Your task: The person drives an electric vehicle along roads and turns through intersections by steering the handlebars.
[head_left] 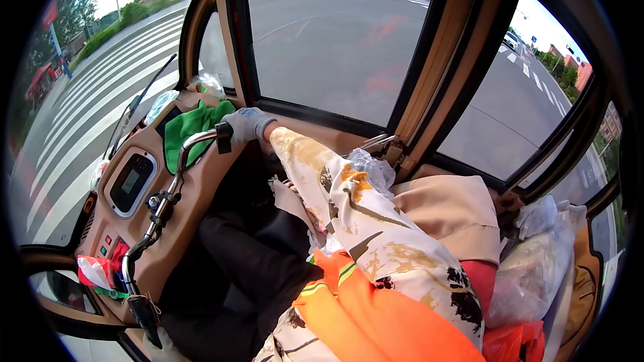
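Observation:
My right hand [247,125], in a pale grey glove, is closed round the upper end of the chrome handlebar [192,142], at its black grip. A camouflage-patterned sleeve covers that arm. At the bottom edge my left hand [166,348], also gloved and partly cut off, is wrapped at the lower black grip [143,315]; its fingers show only in part. A green cloth [191,131] lies on the tan dashboard beside the bar. The dashboard's display [132,184] sits left of the bar.
Windows and a door frame [436,40] enclose the cab. Outside are a road [335,33], a striped crossing [94,107] and a distant car [511,41]. Plastic bags [530,275] lie at the right. A red and white cloth [97,270] rests on the lower dashboard.

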Action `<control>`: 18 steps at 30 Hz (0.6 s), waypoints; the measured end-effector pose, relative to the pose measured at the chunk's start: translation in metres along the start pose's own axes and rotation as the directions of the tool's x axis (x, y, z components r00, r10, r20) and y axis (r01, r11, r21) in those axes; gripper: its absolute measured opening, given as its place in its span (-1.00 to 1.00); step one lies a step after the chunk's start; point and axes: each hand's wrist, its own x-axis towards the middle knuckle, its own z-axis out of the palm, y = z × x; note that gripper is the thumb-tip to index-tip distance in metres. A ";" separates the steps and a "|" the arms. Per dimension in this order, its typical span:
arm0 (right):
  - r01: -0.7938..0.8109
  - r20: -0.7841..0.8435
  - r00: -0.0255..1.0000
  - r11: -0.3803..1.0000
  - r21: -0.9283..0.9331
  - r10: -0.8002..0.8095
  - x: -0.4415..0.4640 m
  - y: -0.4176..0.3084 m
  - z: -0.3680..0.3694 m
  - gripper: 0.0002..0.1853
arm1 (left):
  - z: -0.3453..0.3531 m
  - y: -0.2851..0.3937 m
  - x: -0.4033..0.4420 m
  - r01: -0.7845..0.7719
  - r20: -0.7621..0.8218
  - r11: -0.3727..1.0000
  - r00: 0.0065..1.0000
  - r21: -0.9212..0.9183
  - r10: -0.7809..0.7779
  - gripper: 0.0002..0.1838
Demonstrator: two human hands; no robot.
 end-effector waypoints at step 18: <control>0.059 -0.047 0.997 0.997 0.054 -0.057 0.008 0.011 0.003 -0.50 | -0.007 0.033 -0.020 0.103 -0.107 0.975 0.991 0.195 -0.083 -0.54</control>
